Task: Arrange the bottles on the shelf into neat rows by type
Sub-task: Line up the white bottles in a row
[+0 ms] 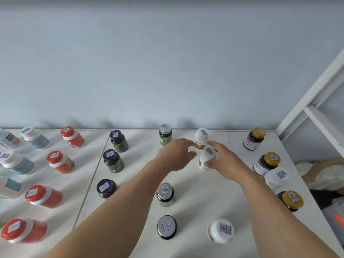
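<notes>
Bottles stand in columns on the white shelf [193,190]. My right hand [224,161] is shut on a white-capped bottle [205,158], second in its column, just in front of another white bottle [201,137] at the back. A third white-capped bottle [221,230] stands near the front. My left hand [176,155] hovers open just left of the held bottle, fingers spread, holding nothing. Silver-capped dark bottles [165,193] form the column under my left arm, and one of them [165,134] stands at the back.
Black-capped bottles [112,160] line up left of centre. Red bottles [60,162] and white-and-blue bottles [16,162] fill the left. Gold-capped bottles [266,162] and a white bottle [277,176] stand near the right edge. A white shelf frame [316,101] rises at right.
</notes>
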`<state>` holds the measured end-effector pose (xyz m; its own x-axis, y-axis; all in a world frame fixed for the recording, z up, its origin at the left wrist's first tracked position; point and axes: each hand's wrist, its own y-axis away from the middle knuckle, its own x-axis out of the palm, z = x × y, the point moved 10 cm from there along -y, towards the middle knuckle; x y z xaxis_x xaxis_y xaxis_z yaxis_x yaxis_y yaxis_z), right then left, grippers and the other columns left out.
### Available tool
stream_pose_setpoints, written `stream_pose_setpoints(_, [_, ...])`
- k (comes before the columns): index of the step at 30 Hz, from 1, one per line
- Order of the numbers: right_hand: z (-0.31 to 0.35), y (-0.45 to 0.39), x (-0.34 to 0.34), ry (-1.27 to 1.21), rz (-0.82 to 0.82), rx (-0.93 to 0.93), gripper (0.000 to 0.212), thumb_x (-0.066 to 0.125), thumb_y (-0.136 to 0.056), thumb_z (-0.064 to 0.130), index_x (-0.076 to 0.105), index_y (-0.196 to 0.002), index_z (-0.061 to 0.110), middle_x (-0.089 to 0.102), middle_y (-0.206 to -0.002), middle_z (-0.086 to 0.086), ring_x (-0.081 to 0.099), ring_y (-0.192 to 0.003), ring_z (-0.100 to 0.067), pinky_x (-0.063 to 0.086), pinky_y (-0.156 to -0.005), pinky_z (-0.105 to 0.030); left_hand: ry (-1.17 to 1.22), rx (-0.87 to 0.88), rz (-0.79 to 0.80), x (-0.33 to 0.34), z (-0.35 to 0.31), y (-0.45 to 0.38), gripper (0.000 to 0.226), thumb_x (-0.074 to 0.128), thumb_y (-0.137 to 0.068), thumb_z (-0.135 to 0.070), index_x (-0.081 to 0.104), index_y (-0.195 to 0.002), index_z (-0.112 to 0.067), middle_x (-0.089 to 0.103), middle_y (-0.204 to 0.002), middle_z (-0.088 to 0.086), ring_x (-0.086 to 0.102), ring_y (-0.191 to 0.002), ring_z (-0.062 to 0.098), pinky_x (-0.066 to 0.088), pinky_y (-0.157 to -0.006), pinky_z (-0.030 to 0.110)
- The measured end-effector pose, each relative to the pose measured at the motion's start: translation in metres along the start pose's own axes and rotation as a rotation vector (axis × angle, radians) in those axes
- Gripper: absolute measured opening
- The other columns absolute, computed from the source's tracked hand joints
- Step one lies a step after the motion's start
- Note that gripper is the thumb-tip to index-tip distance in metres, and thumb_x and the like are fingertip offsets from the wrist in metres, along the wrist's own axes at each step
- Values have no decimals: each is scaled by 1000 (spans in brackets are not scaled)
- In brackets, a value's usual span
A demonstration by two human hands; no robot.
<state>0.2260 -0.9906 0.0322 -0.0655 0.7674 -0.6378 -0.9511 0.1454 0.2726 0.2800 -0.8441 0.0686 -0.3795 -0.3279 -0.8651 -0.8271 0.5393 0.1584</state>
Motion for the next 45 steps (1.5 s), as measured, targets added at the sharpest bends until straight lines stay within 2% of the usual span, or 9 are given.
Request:
stream_pose_setpoints(4, [-8, -4, 2, -30, 16, -23, 59, 68, -84, 28, 43, -137, 39, 59, -125, 11, 55, -108, -9, 40, -82, -25, 87, -91, 82, 23, 5, -4, 48, 54, -94, -36, 46, -140, -25, 51, -141, -3, 47, -128, 17, 38, -100, 29])
stream_pose_setpoints(8, [-3, -1, -11, -52, -20, -43, 43, 74, -79, 36, 53, -115, 45, 63, -104, 20, 58, -97, 2, 42, -73, -21, 225, -152, 192, 44, 8, -2, 50, 56, -94, -28, 42, -142, -25, 51, -140, -7, 48, -127, 15, 39, -106, 33])
stream_pose_setpoints(11, [4, 4, -19, -71, -41, -43, 36, 78, -74, 42, 54, -101, 45, 63, -92, 28, 56, -85, 14, 38, -62, -14, 324, -141, 262, 49, 0, -1, 47, 56, -92, -20, 48, -137, -29, 56, -133, -10, 53, -117, 12, 44, -93, 26])
stream_pose_setpoints(14, [8, 9, -24, -77, -69, -34, 34, 78, -71, 49, 57, -97, 43, 63, -88, 24, 56, -79, 15, 36, -58, -14, 365, -108, 302, 48, -10, 2, 38, 51, -89, -16, 60, -122, -34, 65, -113, -14, 58, -100, 14, 46, -73, 23])
stream_pose_setpoints(21, [15, 13, -24, -57, -136, -15, 33, 74, -71, 55, 59, -93, 34, 64, -85, 17, 57, -72, 6, 36, -53, -17, 395, -96, 340, 42, -12, 5, 32, 51, -89, -14, 64, -116, -25, 66, -112, 1, 57, -96, 22, 43, -74, 29])
stream_pose_setpoints(29, [22, 13, -26, -30, -137, -32, 29, 73, -74, 54, 60, -91, 35, 64, -83, 16, 57, -71, 8, 34, -53, -16, 433, -71, 346, 39, -12, 3, 30, 53, -88, -12, 65, -113, -25, 68, -106, 1, 54, -84, 16, 42, -70, 29])
stream_pose_setpoints(33, [24, 10, -28, -44, -130, -43, 27, 73, -74, 52, 60, -94, 40, 66, -87, 18, 59, -77, 8, 39, -59, -19, 457, -63, 332, 35, -12, 1, 33, 53, -88, -10, 65, -115, -26, 69, -106, -6, 58, -92, 16, 46, -78, 29])
stream_pose_setpoints(37, [21, 7, -25, -83, -107, -55, 26, 76, -73, 49, 59, -92, 46, 65, -85, 27, 58, -79, 13, 38, -56, -10, 388, -44, 314, 34, -12, -3, 40, 49, -89, -9, 62, -122, -27, 67, -111, -11, 57, -94, 12, 44, -69, 19])
stream_pose_setpoints(45, [-11, -1, -8, -71, -61, 5, 46, 74, -80, 33, 55, -122, 37, 64, -104, 18, 58, -96, 1, 41, -69, -19, 263, -68, 287, 43, -2, -13, 46, 48, -93, -12, 47, -138, -21, 57, -134, -5, 52, -121, 16, 43, -100, 29])
